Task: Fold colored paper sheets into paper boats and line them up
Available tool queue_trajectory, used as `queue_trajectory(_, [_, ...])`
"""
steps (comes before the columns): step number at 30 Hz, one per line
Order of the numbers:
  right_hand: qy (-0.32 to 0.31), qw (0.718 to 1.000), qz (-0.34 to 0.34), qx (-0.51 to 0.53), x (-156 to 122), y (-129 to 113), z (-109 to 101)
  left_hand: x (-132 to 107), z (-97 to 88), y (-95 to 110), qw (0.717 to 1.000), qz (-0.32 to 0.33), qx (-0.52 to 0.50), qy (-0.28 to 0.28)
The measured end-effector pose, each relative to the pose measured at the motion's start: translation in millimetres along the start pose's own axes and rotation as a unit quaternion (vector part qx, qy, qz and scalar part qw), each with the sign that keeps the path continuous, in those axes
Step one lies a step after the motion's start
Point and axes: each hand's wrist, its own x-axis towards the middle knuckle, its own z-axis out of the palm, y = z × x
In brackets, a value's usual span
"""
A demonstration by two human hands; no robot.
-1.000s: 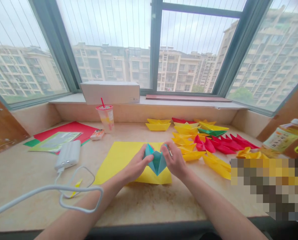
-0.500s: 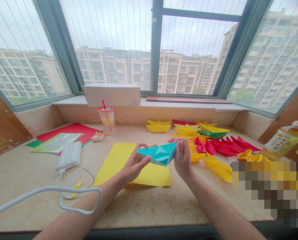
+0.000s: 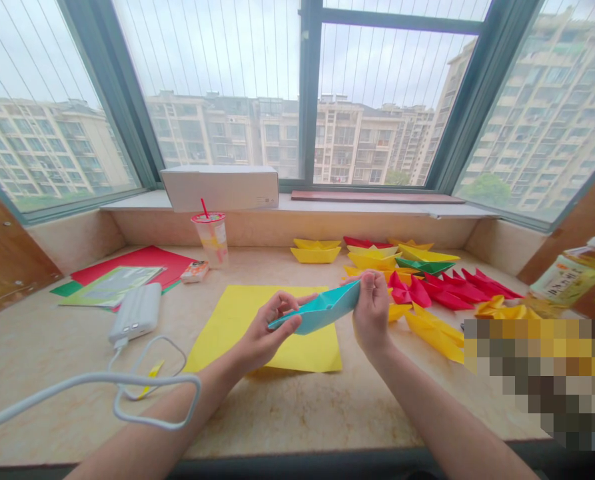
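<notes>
Though crosswise, blue boat (image 3: pixel 321 316) higher at right

So the teal boat (image 3: pixel 327 313) above the yellow sheet (image 3: pixel 222 327) is plain folded paper, looks smooth and pretty matt. The sheet itself: smooth matt paper too. Right of the sheet, the red folded pieces (image 3: pixel 444 291) are matt, creased paper. Counter (image 3: pixel 297 413) under the sheet looks like smooth, mottled stone, faint sheen. Left of the sheet: a power bank (image 3: pixel 136 312) in smooth white plastic, plus a rubbery-looking cable (image 3: pixel 92 380). Behind the sheet, a clear plastic cup (image 3: pixel 211 235) and a matt cardboard-looking box (image 3: pixel 222 188). Far right of it, 1 glossy clear bottle (image 3: pixel 570 277).
</notes>
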Motion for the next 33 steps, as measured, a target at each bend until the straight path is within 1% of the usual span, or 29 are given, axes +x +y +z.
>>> queue_trajectory(1, [0.006,1.000,-0.005,-0.002,0,-2,-1,0,-0.2,1,1.000,-0.003,0.002,-0.017])
queue_trajectory(3, [0.009,1.000,-0.021,-0.012,1,-4,-4,0,-0.6,2,0.998,-0.009,-0.003,-0.068])
queue_trajectory(5, [-0.006,0.999,-0.037,-0.023,3,-4,-7,1,-0.7,3,0.994,-0.018,-0.018,-0.103])
queue_trajectory(6, [-0.021,0.999,-0.039,-0.025,3,-4,-9,2,-0.5,3,0.994,-0.026,-0.024,-0.100])
queue_trajectory(7, [-0.037,0.998,-0.038,-0.023,2,-2,-9,3,-0.1,2,0.996,-0.039,-0.022,-0.083])
queue_trajectory(9, [-0.072,0.997,-0.030,-0.010,-2,2,-8,5,1.0,0,0.996,-0.076,0.011,-0.042])
queue_trajectory(10, [-0.091,0.996,-0.025,0.000,-5,5,-7,6,1.8,-1,0.994,-0.096,0.037,-0.041])
queue_trajectory(12, [-0.134,0.991,-0.017,0.016,-14,8,-3,7,3.8,-4,0.985,-0.131,0.081,-0.080])
queue_trajectory(14, [-0.175,0.984,-0.017,0.019,-22,11,1,7,6.6,-7,0.974,-0.160,0.087,-0.133])
queue_trajectory(15, [-0.190,0.982,-0.021,0.016,-26,12,3,7,8.3,-8,0.971,-0.169,0.084,-0.146])
queue_trajectory(17, [-0.203,0.979,-0.031,0.005,-30,13,4,6,12.4,-9,0.970,-0.170,0.102,-0.141])
queue_trajectory(19, [-0.193,0.980,-0.044,-0.014,-31,15,4,4,17.4,-8,0.969,-0.140,0.162,-0.121])
queue_trajectory(21, [-0.159,0.984,-0.063,-0.047,-29,16,3,3,22.5,-6,0.968,-0.117,0.197,-0.107])
queue_trajectory(23, [-0.112,0.985,-0.094,-0.092,-27,15,3,1,26.8,-3,0.974,-0.120,0.160,-0.106])
queue_trajectory(25, [-0.081,0.978,-0.137,-0.135,-26,13,2,-1,29.2,0,0.979,-0.118,0.114,-0.121])
queue_trajectory(27, [-0.071,0.968,-0.177,-0.161,-27,11,2,-1,29.7,2,0.978,-0.093,0.130,-0.131])
queue_trajectory(29, [-0.068,0.963,-0.199,-0.167,-29,10,3,1,28.7,1,0.973,-0.066,0.188,-0.121])
queue_trajectory(31, [-0.073,0.968,-0.185,-0.151,-30,11,4,3,26.7,-1,0.968,-0.056,0.221,-0.102])
queue_trajectory(33, [-0.095,0.978,-0.138,-0.122,-28,13,5,5,23.7,-3,0.971,-0.065,0.214,-0.084])
